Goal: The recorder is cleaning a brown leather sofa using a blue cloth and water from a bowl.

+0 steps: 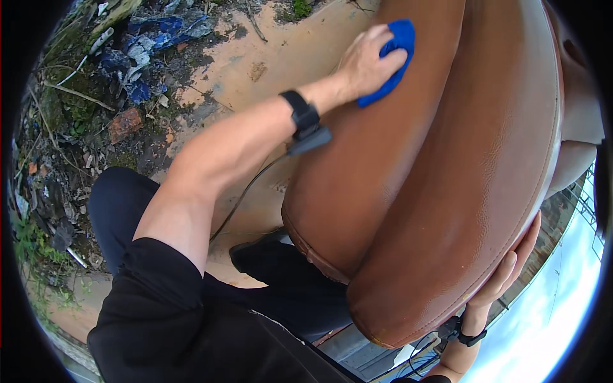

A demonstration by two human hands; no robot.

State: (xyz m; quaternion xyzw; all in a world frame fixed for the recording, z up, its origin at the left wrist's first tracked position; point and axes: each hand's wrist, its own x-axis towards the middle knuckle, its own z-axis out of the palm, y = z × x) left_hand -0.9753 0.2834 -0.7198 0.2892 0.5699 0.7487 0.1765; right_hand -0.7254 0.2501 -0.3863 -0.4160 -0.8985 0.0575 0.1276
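A large, padded brown leather seat (472,166) with a stitched edge fills the middle and right. My left hand (365,65) reaches to its far left part, fingers closed on a blue cloth (402,39) that lies pressed against the leather. My right hand (506,277) rests along the seat's right edge near its lower end. Its fingers are stretched out against the side, partly hidden behind the leather, and hold nothing that I can see. A black band with a small device (305,119) is on my left wrist, and a black strap (471,337) is on my right.
Tan ground (239,83) lies left of the seat. Beyond it are torn blue plastic (156,38), a broken brick (126,125), twigs and plants. A thin cable (249,186) runs from my left wrist. My dark-clad legs (287,293) are bent close to the seat.
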